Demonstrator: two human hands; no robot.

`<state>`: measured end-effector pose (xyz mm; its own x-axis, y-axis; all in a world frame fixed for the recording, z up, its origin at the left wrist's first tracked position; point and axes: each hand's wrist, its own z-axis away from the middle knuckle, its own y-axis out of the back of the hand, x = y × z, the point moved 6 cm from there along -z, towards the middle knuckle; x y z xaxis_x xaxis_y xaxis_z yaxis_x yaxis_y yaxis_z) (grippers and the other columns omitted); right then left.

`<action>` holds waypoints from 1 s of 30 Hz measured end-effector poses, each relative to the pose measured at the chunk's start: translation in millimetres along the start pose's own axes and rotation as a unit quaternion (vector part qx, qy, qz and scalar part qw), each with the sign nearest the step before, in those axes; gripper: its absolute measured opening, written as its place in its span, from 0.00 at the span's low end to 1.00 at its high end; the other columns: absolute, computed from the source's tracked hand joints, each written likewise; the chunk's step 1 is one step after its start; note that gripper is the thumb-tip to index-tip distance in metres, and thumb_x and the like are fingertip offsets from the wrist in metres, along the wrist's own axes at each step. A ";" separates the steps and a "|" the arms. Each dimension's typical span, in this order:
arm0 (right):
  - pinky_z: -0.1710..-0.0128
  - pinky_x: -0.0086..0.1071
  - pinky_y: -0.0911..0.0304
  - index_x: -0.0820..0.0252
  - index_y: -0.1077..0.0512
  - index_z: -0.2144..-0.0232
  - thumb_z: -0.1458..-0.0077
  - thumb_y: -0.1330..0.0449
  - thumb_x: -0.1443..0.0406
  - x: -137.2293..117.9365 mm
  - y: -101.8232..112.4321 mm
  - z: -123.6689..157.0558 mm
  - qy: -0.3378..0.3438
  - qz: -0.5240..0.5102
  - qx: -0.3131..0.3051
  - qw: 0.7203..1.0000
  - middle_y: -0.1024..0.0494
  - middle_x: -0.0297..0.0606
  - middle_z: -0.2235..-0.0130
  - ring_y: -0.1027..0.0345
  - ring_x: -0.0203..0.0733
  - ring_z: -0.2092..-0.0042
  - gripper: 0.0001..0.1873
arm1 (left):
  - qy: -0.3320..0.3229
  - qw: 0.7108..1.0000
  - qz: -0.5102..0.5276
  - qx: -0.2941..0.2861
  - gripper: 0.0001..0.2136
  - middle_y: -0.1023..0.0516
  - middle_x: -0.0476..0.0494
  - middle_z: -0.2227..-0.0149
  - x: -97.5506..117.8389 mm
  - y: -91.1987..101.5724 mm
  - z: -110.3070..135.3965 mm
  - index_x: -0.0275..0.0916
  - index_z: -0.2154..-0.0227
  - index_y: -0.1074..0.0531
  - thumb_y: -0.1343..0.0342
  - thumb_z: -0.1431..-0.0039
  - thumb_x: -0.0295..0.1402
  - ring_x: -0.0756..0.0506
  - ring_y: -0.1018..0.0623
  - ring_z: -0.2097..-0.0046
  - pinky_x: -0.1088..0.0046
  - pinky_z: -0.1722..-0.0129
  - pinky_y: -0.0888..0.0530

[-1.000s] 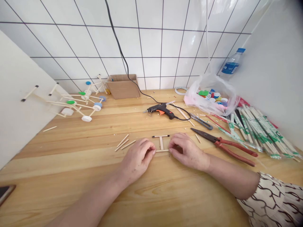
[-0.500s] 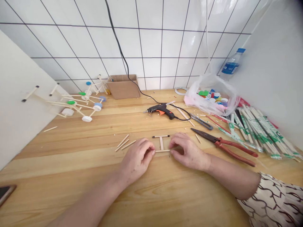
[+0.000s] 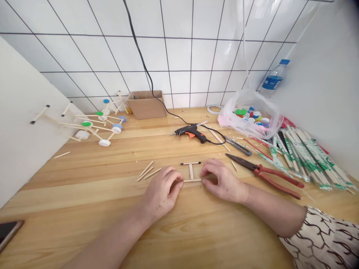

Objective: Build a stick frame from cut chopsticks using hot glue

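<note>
A wooden workbench [image 3: 70,194] runs up to a white tiled wall [image 3: 179,48], with a pale side panel [image 3: 22,130] at its left. Taking the hands as the dial's centre and the wall as 12 o'clock, a model built from sticks and bottle caps [image 3: 95,127] stands at 10 o'clock, with a cardboard box [image 3: 146,105] beyond it at 11. A plastic bag of bottle caps [image 3: 249,117] sits at 1 o'clock, a water bottle [image 3: 272,80] just behind it. Bundles of wrapped chopsticks [image 3: 308,160] lie at 2 o'clock. Nearer in, a glue gun [image 3: 192,133] rests at 12 o'clock, scissors [image 3: 238,145] at 1, and red-handled pliers [image 3: 266,175] at 3.

An H-shaped stick frame [image 3: 191,171] lies flat on the bench between the two hands, its lower stick [image 3: 192,180] closest to the person. The left hand [image 3: 161,194] is curled, its fingers pressed together, their tips at the lower stick's left end. The right hand [image 3: 224,183] has its fingers slightly spread, their tips at that stick's right end. Whether either hand is pinching the stick, I cannot tell. Three loose sticks [image 3: 148,172] lie just beyond the left hand.
</note>
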<state>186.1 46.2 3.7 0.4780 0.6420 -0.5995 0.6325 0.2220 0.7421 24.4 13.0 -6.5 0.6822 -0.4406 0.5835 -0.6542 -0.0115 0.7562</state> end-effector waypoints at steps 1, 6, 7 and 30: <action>0.62 0.38 0.40 0.60 0.33 0.72 0.55 0.44 0.75 0.1 0.0 -0.1 0.001 -0.001 0.000 1.000 0.28 0.39 0.68 0.36 0.43 0.63 0.08 | 0.000 1.000 0.000 0.000 0.05 0.30 0.46 0.67 0.2 0.2 -0.3 0.39 0.69 0.32 0.51 0.42 0.25 0.46 0.28 0.64 0.69 0.64 0.32; 0.61 0.38 0.40 0.60 0.33 0.73 0.56 0.44 0.75 0.1 0.0 -0.2 0.003 -0.003 0.001 1.000 0.28 0.38 0.68 0.36 0.43 0.63 0.07 | 0.010 1.000 0.001 -0.004 0.05 0.29 0.46 0.68 0.0 1.8 -1.6 0.39 0.69 0.32 0.51 0.42 0.26 0.45 0.28 0.64 0.69 0.64 0.31; 0.61 0.38 0.40 0.60 0.33 0.73 0.56 0.44 0.75 0.1 0.0 0.0 0.003 -0.003 0.001 1.000 0.28 0.38 0.68 0.36 0.43 0.63 0.07 | 0.013 1.000 0.001 -0.004 0.04 0.29 0.46 0.67 -0.2 2.0 -1.8 0.39 0.69 0.31 0.51 0.42 0.26 0.45 0.28 0.64 0.69 0.64 0.31; 0.62 0.37 0.42 0.60 0.33 0.73 0.54 0.44 0.74 -0.6 -0.8 -1.6 0.010 0.018 -0.017 1.000 0.29 0.38 0.69 0.37 0.43 0.64 0.05 | 0.028 0.999 0.015 -0.006 0.04 0.28 0.46 0.69 -3.3 -0.3 -3.3 0.40 0.72 0.32 0.50 0.43 0.26 0.45 0.28 0.65 0.69 0.65 0.32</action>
<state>184.4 46.7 4.0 0.4870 0.6644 -0.5669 0.5938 0.2242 0.7728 23.5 17.4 -7.6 0.6794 -0.3896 0.6218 -0.6710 0.0130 0.7413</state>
